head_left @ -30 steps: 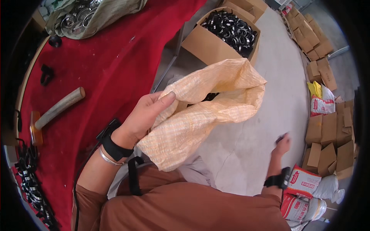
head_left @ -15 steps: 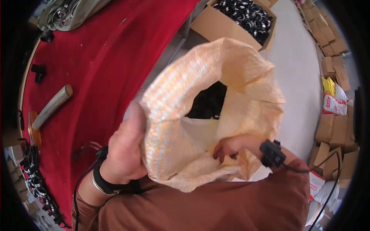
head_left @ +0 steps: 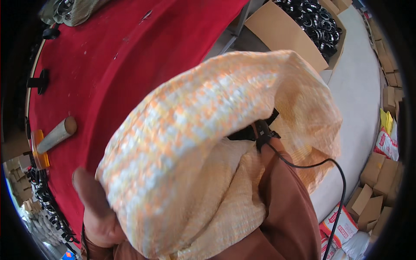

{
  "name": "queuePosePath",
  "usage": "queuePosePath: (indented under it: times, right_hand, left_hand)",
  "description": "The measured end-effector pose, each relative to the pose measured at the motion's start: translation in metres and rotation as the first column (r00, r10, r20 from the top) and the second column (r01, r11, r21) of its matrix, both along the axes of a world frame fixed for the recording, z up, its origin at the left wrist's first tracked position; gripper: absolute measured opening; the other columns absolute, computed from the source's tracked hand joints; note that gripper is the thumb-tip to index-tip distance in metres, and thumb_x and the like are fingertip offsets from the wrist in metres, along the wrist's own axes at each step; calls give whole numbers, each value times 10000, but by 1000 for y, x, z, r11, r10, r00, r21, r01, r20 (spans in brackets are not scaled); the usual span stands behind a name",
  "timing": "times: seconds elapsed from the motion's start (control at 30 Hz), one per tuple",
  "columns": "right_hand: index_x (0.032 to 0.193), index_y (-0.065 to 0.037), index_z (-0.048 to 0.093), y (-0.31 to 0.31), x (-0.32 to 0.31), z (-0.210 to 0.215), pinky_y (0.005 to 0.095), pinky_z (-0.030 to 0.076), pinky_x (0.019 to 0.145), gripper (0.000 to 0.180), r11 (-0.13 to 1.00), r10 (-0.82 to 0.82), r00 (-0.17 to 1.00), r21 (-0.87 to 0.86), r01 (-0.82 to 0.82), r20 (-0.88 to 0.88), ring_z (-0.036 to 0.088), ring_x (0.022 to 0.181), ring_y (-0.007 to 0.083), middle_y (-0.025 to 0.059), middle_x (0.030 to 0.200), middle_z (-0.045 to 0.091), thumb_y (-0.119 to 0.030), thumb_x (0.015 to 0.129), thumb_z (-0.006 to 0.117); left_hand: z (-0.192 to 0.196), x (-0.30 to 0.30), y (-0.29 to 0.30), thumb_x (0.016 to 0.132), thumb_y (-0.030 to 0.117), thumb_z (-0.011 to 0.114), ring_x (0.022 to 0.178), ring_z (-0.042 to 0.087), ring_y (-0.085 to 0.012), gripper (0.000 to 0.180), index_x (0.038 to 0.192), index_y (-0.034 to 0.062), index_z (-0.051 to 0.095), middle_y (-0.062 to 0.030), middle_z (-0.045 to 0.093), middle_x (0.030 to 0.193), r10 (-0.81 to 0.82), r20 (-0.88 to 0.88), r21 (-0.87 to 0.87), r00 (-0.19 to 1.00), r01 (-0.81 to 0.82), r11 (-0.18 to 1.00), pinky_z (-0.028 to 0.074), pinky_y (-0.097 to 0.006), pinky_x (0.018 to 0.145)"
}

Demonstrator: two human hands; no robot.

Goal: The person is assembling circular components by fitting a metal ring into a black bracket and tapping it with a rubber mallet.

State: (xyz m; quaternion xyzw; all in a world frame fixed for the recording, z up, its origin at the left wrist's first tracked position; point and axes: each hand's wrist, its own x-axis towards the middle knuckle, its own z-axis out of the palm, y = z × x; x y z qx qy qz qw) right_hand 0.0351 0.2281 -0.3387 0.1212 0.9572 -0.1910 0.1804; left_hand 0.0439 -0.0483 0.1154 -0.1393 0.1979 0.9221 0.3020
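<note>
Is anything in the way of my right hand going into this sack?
Nothing visible blocks it: your right forearm passes into the open mouth of the woven sack. The sack's raised left edge hides your fingers, so what they meet inside can't be seen.

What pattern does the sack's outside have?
The sack is mottled orange, yellow and whitish outside, best in the head view.

left hand low at near left, slightly blurred; thumb extended toward far left, other fingers hidden. right forearm sleeved, reaching from near right toward far; right wrist bare-skinned, right hand hidden beyond it.
</note>
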Motion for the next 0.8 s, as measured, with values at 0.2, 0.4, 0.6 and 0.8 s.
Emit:
queuePosePath:
  times: [0.2, 0.4, 0.6, 0.8]
  right_hand:
    - [1290, -34, 365, -17, -17, -52, 398, 417, 939, 790, 998, -66, 993, 19, 65, 94, 466, 1133, 354, 211, 1237, 446, -343, 658, 724]
    - [1282, -40, 383, -25, -25, -91, 397, 422, 932, 753, 994, -108, 984, 33, 105, 139, 483, 1118, 351, 211, 1214, 475, -328, 667, 710]
    - [1274, -47, 401, -29, -25, -109, 396, 426, 925, 718, 992, -127, 982, 23, 125, 142, 500, 1104, 349, 210, 1191, 505, -312, 676, 696]
    - [1266, -54, 419, 5, -13, -90, 395, 431, 918, 683, 978, -204, 969, -75, 195, -140, 517, 1089, 346, 209, 1168, 535, -297, 684, 682]
  left_hand:
    - [-5, -23, 14, 886, 441, 453, 1174, 458, -309, 681, 1342, -36, 279, -204, 394, 1331, -44, -26, -18, 999, 43, 999, 367, -422, 989]
    - [-16, -46, 17, 908, 398, 413, 1160, 471, -307, 619, 1334, -35, 295, -203, 407, 1320, -59, -43, -84, 997, 55, 995, 374, -423, 983]
    - [-18, -62, 20, 929, 354, 373, 1146, 483, -305, 559, 1326, -34, 311, -203, 421, 1309, -53, -98, -164, 994, 37, 986, 380, -424, 977]
    - [-13, -74, 28, 951, 311, 333, 1132, 496, -303, 504, 1319, -34, 327, -203, 435, 1299, -123, -389, -337, 913, -17, 942, 386, -426, 971]
